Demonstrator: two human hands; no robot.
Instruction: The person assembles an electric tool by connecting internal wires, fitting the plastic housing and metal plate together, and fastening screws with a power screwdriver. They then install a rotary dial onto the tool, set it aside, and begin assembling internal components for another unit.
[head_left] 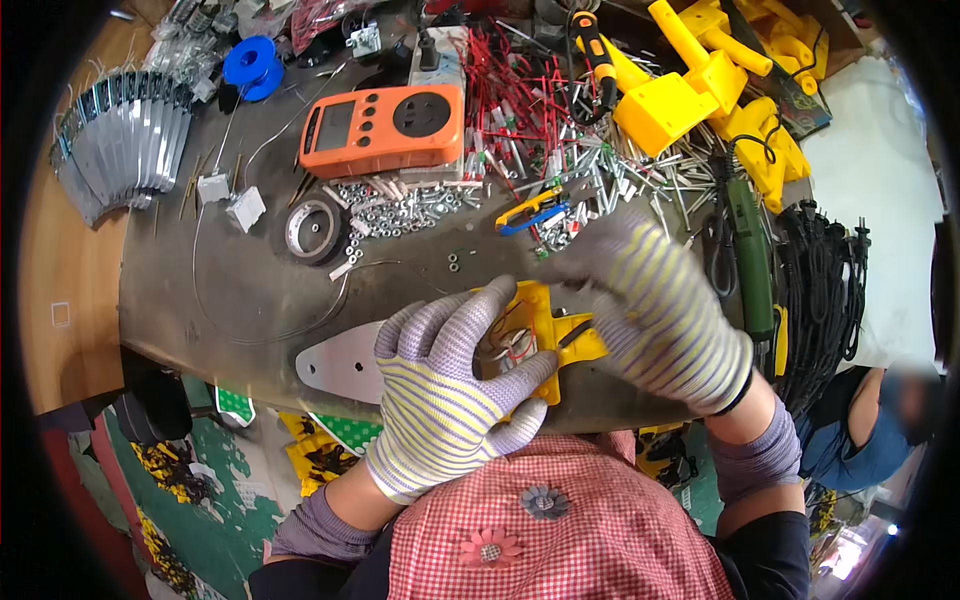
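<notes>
Near the front edge of the bench, my left hand (440, 385) is closed around a yellow plastic housing (537, 300). Its thumb and fingers press on either side of the opening, where thin red and white wires (515, 345) show. A grey tapered metal plate (340, 365) with small holes sticks out to the left from under this hand. Just above and right of the housing is my right hand (665, 320), smeared by motion. Its fingertips are too blurred to show whether they hold anything. Both hands wear striped knit gloves.
Beyond the hands lie an orange meter (380, 130), a tape roll (312, 232), loose nuts (400, 215) and a blue spool (253, 68). Yellow housings (665, 112), a green cylindrical tool (750, 260) and black cords (815, 290) crowd the right. Another person (865, 425) is at lower right.
</notes>
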